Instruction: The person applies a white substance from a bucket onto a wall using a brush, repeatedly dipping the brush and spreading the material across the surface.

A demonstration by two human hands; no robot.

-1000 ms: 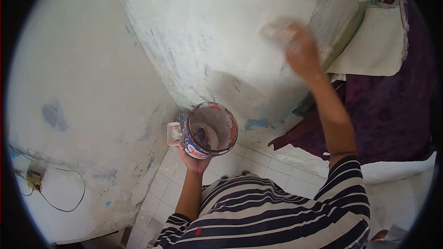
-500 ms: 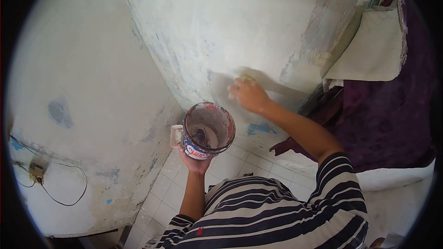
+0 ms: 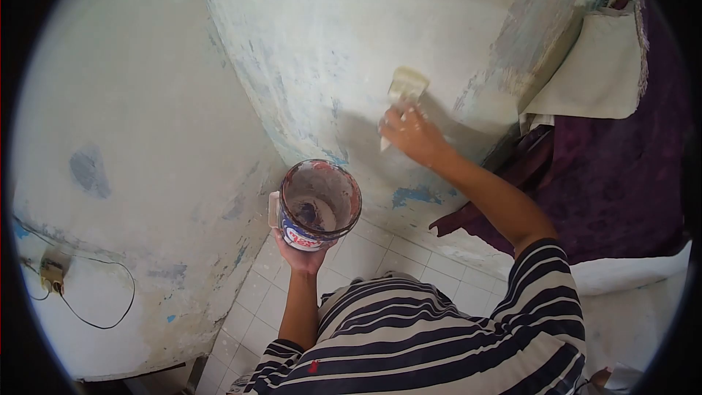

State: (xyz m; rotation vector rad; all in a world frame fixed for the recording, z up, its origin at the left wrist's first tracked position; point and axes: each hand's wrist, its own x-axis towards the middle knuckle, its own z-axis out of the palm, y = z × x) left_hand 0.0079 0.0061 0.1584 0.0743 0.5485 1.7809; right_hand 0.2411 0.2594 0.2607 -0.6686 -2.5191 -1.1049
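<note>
You stood close to the corner of the room, your striped shirt (image 3: pixel 439 336) filling the near edge of the view above the white tiled floor (image 3: pixel 380 249). Your left hand (image 3: pixel 298 254) was cupped and closed under the base of a paint-stained tin (image 3: pixel 316 205), held upright and roughly level just out from the corner where the two walls meet; only a low pool of pale paint showed at its bottom. Beyond it, your right hand (image 3: pixel 411 133) was wrapped shut around the handle of a flat brush (image 3: pixel 404 89), its bristles pointing up and pressed against the right-hand wall (image 3: pixel 351 44), above the blue patches near that wall's foot. Fresh pale paint lay around the brush, while blue and grey marks showed toward the wall's far edge by the doorway. Long, overlapping strokes with even pressure would likely have served you best there, feathered into the wet edge, with the tin kept level and near for reloading. A dark purple cloth (image 3: pixel 607 183) hung just beside the wall's right edge, close enough to catch splashes. On the left wall (image 3: pixel 139 102), a small socket (image 3: pixel 53 275) trailed a wire.
</note>
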